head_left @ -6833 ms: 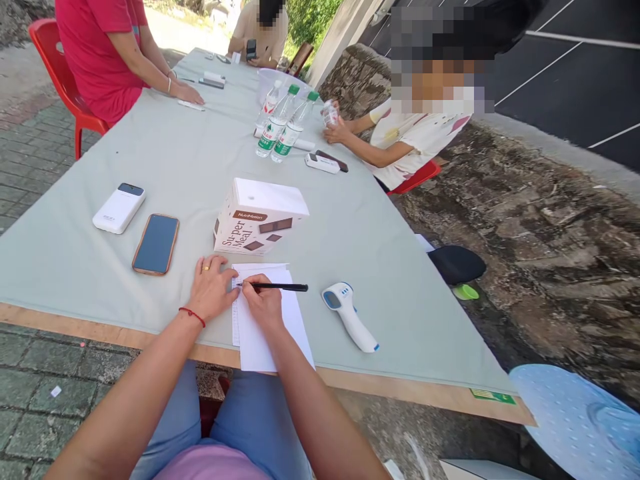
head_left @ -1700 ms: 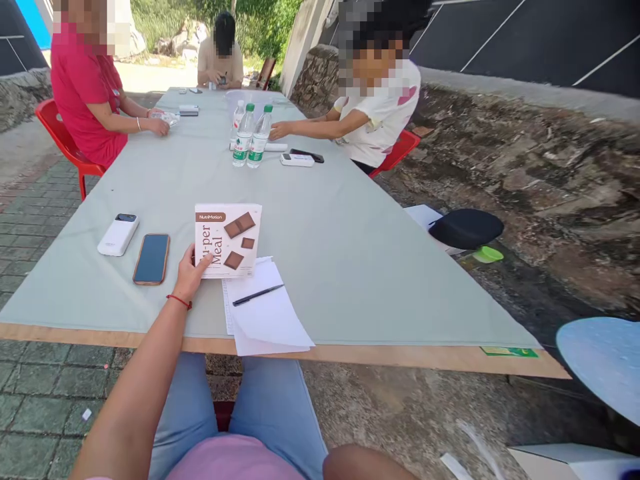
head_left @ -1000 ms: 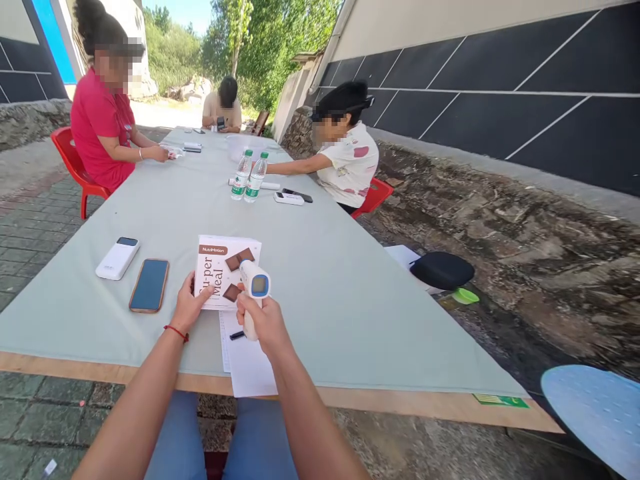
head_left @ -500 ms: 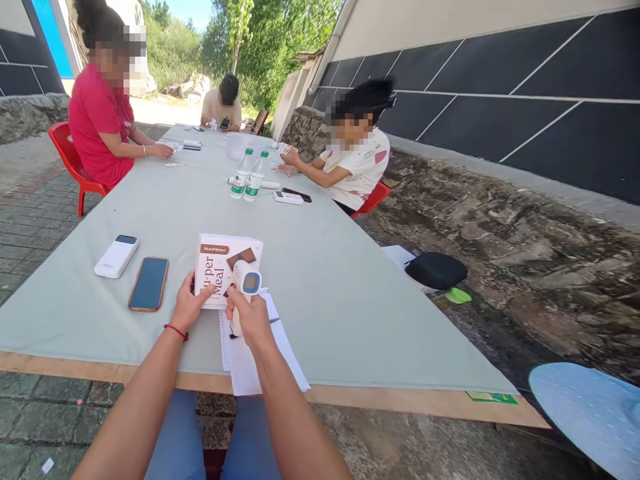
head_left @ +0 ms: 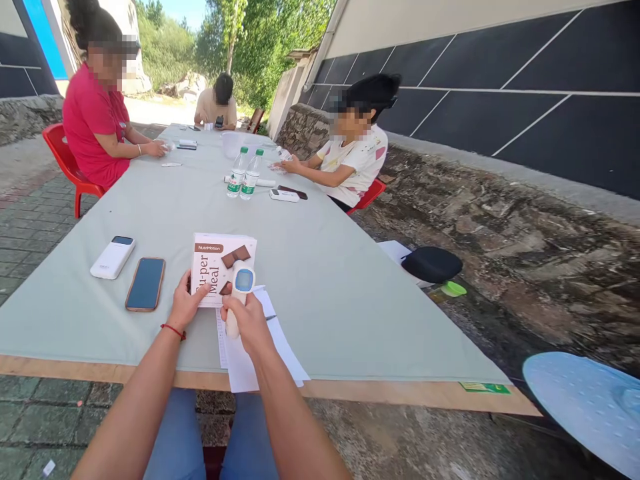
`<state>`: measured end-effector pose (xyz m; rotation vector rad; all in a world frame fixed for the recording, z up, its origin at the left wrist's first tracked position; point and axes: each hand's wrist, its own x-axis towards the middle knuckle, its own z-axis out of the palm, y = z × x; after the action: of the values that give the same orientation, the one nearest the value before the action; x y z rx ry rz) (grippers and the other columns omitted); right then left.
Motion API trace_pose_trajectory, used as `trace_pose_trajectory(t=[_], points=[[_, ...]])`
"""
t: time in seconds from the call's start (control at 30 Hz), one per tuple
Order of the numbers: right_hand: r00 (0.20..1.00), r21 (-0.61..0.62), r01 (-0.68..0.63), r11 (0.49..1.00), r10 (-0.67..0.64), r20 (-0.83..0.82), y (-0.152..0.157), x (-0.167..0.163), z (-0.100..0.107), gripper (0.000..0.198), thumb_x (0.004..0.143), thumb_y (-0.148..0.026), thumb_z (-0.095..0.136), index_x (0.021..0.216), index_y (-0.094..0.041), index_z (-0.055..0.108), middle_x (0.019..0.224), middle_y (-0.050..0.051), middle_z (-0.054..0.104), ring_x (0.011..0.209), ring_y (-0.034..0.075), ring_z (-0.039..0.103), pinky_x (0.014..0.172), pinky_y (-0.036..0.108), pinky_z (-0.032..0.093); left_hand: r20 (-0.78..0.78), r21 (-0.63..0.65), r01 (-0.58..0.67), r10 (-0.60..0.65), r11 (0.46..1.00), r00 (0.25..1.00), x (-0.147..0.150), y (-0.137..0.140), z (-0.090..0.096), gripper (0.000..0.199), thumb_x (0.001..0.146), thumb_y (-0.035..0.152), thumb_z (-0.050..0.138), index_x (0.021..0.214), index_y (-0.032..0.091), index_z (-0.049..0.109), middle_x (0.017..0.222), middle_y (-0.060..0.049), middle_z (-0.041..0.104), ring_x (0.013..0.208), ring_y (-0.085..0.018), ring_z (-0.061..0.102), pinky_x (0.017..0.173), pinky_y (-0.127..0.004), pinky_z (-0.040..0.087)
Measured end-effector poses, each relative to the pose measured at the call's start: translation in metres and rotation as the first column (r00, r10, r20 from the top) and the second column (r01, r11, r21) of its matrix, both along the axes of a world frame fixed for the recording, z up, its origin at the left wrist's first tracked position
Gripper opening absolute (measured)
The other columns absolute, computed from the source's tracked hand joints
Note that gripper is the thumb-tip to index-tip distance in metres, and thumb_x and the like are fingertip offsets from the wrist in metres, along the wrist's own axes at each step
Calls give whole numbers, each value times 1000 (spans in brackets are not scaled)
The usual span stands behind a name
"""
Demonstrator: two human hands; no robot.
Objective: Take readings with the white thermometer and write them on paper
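My left hand [head_left: 189, 299] grips the lower left edge of a white and brown box [head_left: 205, 267] printed "NutriMotion" and "Su-per Meal", with its thumb across the front. My right hand [head_left: 251, 320] is wrapped round the handle of a white infrared thermometer [head_left: 232, 325], whose blue-rimmed screen faces me. The thermometer overlaps the right side of the box, hiding part of the chocolate picture. Beneath my hands lie white paper sheets [head_left: 273, 353] with a pen [head_left: 271, 317] on them. To the left of the box rests a phone [head_left: 145, 285] in a brown case.
A white power bank [head_left: 113, 258] lies beyond the phone. Two water bottles [head_left: 249, 177] stand mid-table, near another white device [head_left: 285, 195]. Three people sit around the far part of the table [head_left: 350, 320]. A black cap-like item [head_left: 433, 265] and a light blue hat [head_left: 585, 400] are at the right.
The thermometer has tilted slightly and its screen now looks lit blue. The whole view has shifted a little; both hands keep their holds.
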<state>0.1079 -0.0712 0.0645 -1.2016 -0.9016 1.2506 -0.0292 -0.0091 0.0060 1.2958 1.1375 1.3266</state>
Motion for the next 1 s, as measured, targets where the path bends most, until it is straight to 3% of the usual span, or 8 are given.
trace_pose_trajectory(t=[0.3, 0.43, 0.57, 0.9, 1.0], points=[[980, 71, -141, 988, 149, -129, -49, -2, 39, 24, 75, -39, 62, 87, -20, 56, 59, -4, 55, 54, 13, 48, 56, 27, 38, -15, 7, -16, 16, 1000, 1000, -1, 0, 5, 59, 71, 49, 74, 119, 18, 58, 116, -10, 68, 104, -26, 63, 91, -38, 49], [972, 164, -204, 965, 219, -84, -73, 1, 66, 22, 81, -39, 59, 90, -19, 59, 61, -3, 55, 57, 13, 49, 58, 28, 40, -32, 5, -36, 36, 999, 999, -2, 2, 5, 57, 71, 47, 75, 117, 18, 60, 113, -10, 70, 102, -26, 64, 89, -39, 50], [965, 185, -248, 951, 258, -37, -87, 3, 82, 20, 81, -40, 59, 81, -20, 57, 59, -2, 54, 56, 13, 47, 55, 28, 41, 6, -26, -34, 34, 999, 999, -2, 4, 0, 60, 68, 44, 77, 120, 19, 60, 115, -9, 70, 104, -27, 64, 90, -40, 50], [966, 182, -238, 954, 252, -57, -89, 5, 78, 22, 78, -42, 61, 81, -21, 55, 60, -3, 53, 54, 12, 47, 52, 26, 40, -16, -6, -22, 22, 1000, 1000, -4, 3, 4, 57, 70, 45, 76, 119, 19, 61, 115, -10, 69, 107, -29, 63, 93, -44, 49], [992, 145, -129, 981, 125, 36, -77, 23, 64, 27, 75, -43, 63, 89, -20, 59, 64, -3, 56, 57, 13, 50, 55, 27, 42, -18, -19, -22, 22, 1000, 1000, -4, 1, 5, 59, 72, 49, 74, 120, 18, 59, 117, -11, 68, 108, -28, 62, 93, -42, 49]])
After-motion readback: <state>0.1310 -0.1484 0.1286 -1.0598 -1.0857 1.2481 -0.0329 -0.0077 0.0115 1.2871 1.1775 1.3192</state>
